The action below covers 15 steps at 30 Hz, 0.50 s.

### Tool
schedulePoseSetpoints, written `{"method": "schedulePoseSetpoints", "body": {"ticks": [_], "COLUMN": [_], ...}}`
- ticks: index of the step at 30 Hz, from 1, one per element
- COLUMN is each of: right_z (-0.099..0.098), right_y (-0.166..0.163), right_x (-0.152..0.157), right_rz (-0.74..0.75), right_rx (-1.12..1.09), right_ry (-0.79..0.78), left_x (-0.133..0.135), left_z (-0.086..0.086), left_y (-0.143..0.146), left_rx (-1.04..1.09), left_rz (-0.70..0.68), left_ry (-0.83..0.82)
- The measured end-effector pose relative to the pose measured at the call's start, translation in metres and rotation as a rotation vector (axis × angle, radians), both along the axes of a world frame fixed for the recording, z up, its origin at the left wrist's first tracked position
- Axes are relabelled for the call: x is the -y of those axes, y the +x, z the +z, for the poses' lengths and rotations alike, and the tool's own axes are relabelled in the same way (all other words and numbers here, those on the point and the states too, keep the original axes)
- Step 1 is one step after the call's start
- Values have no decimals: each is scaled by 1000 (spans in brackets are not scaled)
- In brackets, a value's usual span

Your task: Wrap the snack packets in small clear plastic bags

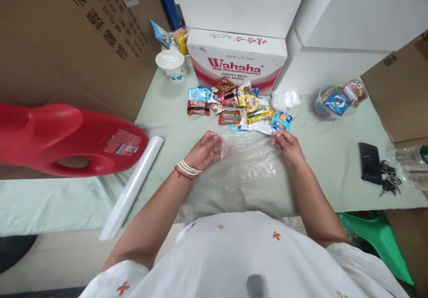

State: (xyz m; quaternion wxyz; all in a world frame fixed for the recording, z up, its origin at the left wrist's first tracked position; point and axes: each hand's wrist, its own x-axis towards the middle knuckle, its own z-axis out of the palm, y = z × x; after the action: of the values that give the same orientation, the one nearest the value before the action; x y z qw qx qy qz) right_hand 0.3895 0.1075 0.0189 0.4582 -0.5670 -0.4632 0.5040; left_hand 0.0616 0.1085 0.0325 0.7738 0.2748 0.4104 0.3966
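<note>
A clear plastic bag [247, 155] stretches between my hands above the green cloth. My left hand [206, 150] grips its left side near the opening, the fingers partly curled behind the film. On the other side, my right hand [288, 147] pinches the edge between thumb and fingers. Just beyond the bag lies a pile of small wrapped snacks [251, 103], with a brown packet [230, 117] at its near side and a blue packet [281, 121] close to my right fingertips. Nothing can be seen inside the bag.
A Wahaha carton [237, 61] stands behind the snacks. Paper cup [172, 66], red jug [73, 139] and plastic film roll [133, 186] are at left. Rightward sit a crumpled white bundle [285, 99], a snack tub [331, 104], a black phone [370, 163] and keys [390, 181].
</note>
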Motion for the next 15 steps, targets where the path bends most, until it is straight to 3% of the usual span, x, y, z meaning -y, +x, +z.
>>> {"method": "schedulePoseSetpoints", "body": {"ticks": [3,8,15], "right_z": [0,1,-10], "right_y": [-7,-7,-4], "right_x": [-3,-2,-4], "right_rz": [23,-37,-181], "right_rx": [-69,-124,29], "right_ry": [61,-64,-107], "left_x": [7,11,-17], "left_z": [1,3,2], "left_y": [7,12,-14], "left_rx": [-62,-209,-672], "left_rz": [-26,-170,288], "left_ry": [-71,-87,63]}}
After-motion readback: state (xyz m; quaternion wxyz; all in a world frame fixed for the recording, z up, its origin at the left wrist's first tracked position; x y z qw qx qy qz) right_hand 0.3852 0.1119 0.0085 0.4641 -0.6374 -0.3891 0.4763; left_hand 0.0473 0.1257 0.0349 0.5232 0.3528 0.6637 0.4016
